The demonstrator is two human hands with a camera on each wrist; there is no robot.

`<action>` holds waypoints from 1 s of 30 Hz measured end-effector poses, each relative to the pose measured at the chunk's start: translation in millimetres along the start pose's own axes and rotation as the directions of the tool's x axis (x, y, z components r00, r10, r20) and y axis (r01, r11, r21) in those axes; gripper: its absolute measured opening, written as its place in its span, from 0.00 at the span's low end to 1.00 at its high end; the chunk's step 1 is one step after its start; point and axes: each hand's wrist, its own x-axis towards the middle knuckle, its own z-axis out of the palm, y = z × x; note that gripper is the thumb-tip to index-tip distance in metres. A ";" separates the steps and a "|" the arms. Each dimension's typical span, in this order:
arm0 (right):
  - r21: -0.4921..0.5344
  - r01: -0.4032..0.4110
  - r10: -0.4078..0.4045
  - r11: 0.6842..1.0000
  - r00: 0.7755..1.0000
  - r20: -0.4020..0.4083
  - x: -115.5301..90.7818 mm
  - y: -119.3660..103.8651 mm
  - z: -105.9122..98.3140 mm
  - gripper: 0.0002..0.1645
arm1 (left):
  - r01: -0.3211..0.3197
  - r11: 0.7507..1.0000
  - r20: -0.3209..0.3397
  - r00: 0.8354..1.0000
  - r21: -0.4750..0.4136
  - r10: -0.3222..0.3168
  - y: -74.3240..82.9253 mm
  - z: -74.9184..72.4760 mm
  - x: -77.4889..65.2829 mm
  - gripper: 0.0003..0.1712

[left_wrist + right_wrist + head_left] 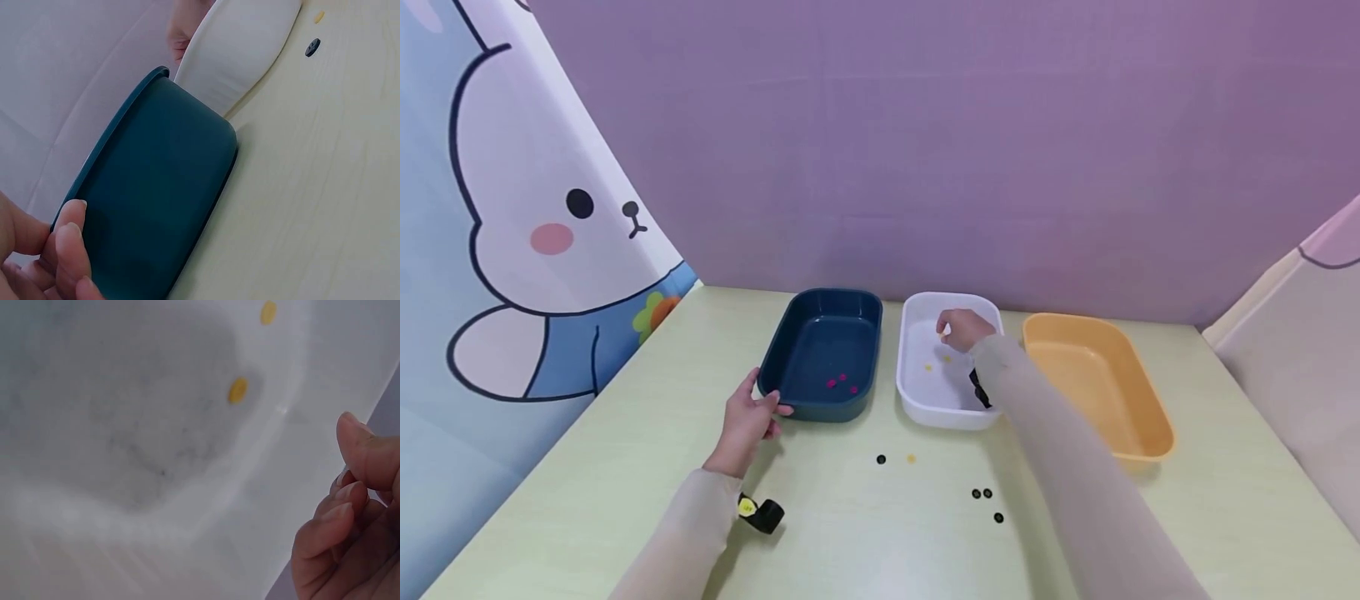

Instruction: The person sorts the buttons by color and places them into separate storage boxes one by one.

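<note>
My left hand [748,421] grips the near left corner of a dark blue tray [820,411]; in the left wrist view its fingers [72,247] curl at the rim. Three small magenta buttons [842,377] lie inside that tray. Over the white tray [951,419], my right hand [964,327] pinches a small yellow button [942,334] at the fingertips. The right wrist view shows the thumb and bent fingers, with the held button hidden. Two yellow buttons [237,390] lie on the white tray's floor below the hand.
An orange-yellow tray [1097,375] stands on the right, partly behind the right forearm. On the table in front lie a yellow button [912,458], a black button [881,459] beside it, and three more black buttons [987,493] nearer the right arm. A purple cloth [925,150] hangs behind.
</note>
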 end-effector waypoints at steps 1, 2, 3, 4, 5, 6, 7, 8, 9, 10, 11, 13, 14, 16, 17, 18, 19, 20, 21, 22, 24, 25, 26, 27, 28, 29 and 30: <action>0.003 0.000 0.000 1.000 1.000 -0.001 1.1 1.5 2.8 0.07 | 0.003 1.000 0.000 1.000 0.000 -0.003 0.0 -0.2 -0.4 0.37; 0.005 0.003 -0.003 1.000 1.000 0.000 2.1 2.9 5.6 0.08 | 0.004 1.000 0.001 1.000 0.001 -0.004 -0.2 -0.4 -0.4 0.37; 0.007 0.006 -0.006 1.000 1.000 0.002 3.2 4.0 8.0 0.08 | 0.007 1.000 0.001 1.000 0.003 -0.007 -0.1 -0.7 -0.6 0.37; 0.013 0.007 -0.007 1.000 1.000 0.003 4.2 4.8 10.1 0.08 | 0.008 1.000 0.002 1.000 0.006 -0.008 -0.5 -1.1 0.0 0.37; 0.015 0.009 -0.009 1.000 1.000 0.006 5.0 5.3 11.9 0.08 | 0.009 1.000 0.003 1.000 0.008 -0.010 -0.5 -1.3 0.2 0.37; 0.017 0.011 -0.011 1.000 1.000 0.012 5.9 5.7 13.6 0.08 | 0.012 1.000 0.004 1.000 0.008 -0.012 -0.4 -1.6 0.6 0.37; 0.017 0.010 -0.010 1.000 1.000 0.018 6.7 5.8 14.9 0.08 | 0.015 1.000 0.005 1.000 0.008 -0.015 -0.2 -1.8 0.9 0.37; 0.018 0.009 -0.009 1.000 1.000 0.024 7.3 5.5 16.1 0.08 | 0.016 1.000 0.006 1.000 0.010 -0.016 -0.2 -2.3 1.3 0.37; 0.015 0.006 -0.007 1.000 0.999 0.032 7.8 5.1 17.1 0.08 | 0.018 1.000 0.009 1.000 0.009 -0.018 -0.2 -3.0 1.5 0.37; 0.013 0.003 -0.003 1.000 0.999 0.039 8.2 4.4 17.7 0.08 | 0.019 1.000 0.013 1.000 0.008 -0.019 -0.4 -3.7 2.1 0.37; 0.007 0.001 -0.002 1.000 0.999 0.047 7.8 3.8 17.5 0.08 | 0.019 1.000 0.017 1.000 0.007 -0.019 0.5 -4.2 2.0 0.37; 0.002 -0.009 0.009 1.000 0.998 0.055 6.5 0.6 15.4 0.09 | 0.021 1.000 0.027 0.999 0.008 -0.021 2.0 -5.4 1.6 0.38; 0.001 -0.012 0.012 1.000 0.998 0.057 5.6 -1.7 13.5 0.09 | 0.023 1.000 0.032 0.999 0.009 -0.023 2.7 -6.1 1.3 0.38; -0.003 -0.011 0.011 1.000 0.998 0.067 3.6 -8.3 7.2 0.10 | 0.029 1.000 0.038 0.999 0.006 -0.029 3.3 -7.2 0.6 0.38; -0.005 -0.003 0.003 1.000 0.998 0.070 2.4 -11.8 3.6 0.11 | 0.032 0.999 0.041 0.999 0.001 -0.032 3.1 -7.7 0.0 0.38; -0.003 0.001 -0.001 1.000 0.997 0.075 1.5 -15.5 0.2 0.12 | 0.034 0.999 0.043 0.999 -0.003 -0.034 3.1 -8.0 -0.5 0.38; -0.003 0.013 -0.013 1.000 0.997 0.081 0.2 -19.1 -3.4 0.12 | 0.036 0.999 0.044 0.998 -0.006 -0.036 3.0 -8.2 -0.7 0.38; 0.007 0.019 -0.020 1.000 0.996 0.088 -1.5 -23.5 -7.3 0.12 | 0.037 0.999 0.044 0.998 -0.010 -0.037 2.9 -8.4 -1.0 0.38; 0.016 0.032 -0.033 0.999 0.995 0.096 -3.3 -27.6 -10.7 0.12 | 0.039 0.999 0.045 0.998 -0.012 -0.038 2.9 -8.5 -1.2 0.38; 0.029 0.054 -0.057 0.998 0.994 0.096 -5.7 -31.6 -13.5 0.11 | 0.040 0.999 0.045 0.998 -0.013 -0.039 3.0 -8.6 -1.5 0.38; 0.066 0.093 -0.099 0.993 0.990 0.097 -11.5 -40.8 -18.2 0.10 | 0.042 0.999 0.046 0.998 -0.014 -0.041 3.2 -9.1 -1.8 0.38; 0.091 0.116 -0.124 0.989 0.988 0.093 -15.1 -45.9 -20.6 0.09 | 0.043 0.999 0.046 0.998 -0.015 -0.043 3.3 -9.5 -1.8 0.38; 0.113 0.138 -0.148 0.984 0.985 0.089 -18.8 -50.8 -22.4 0.08 | 0.045 0.999 0.047 0.998 -0.016 -0.044 3.5 -9.8 -2.0 0.38; 0.132 0.166 -0.178 0.977 0.980 0.086 -22.7 -55.3 -23.9 0.08 | 0.046 0.999 0.047 0.998 -0.015 -0.046 3.8 -10.2 -2.0 0.38; 0.157 0.184 -0.199 0.970 0.976 0.090 -27.1 -60.1 -25.2 0.07 | 0.048 0.999 0.048 0.998 -0.017 -0.047 4.0 -10.5 -2.2 0.38; 0.182 0.194 -0.214 0.964 0.972 0.099 -31.8 -64.8 -26.2 0.07 | 0.050 0.999 0.048 0.998 -0.017 -0.049 4.1 -10.9 -2.1 0.38; 0.206 0.201 -0.227 0.958 0.967 0.115 -36.9 -69.4 -26.9 0.07 | 0.052 0.999 0.049 0.998 -0.018 -0.051 4.3 -11.2 -2.3 0.38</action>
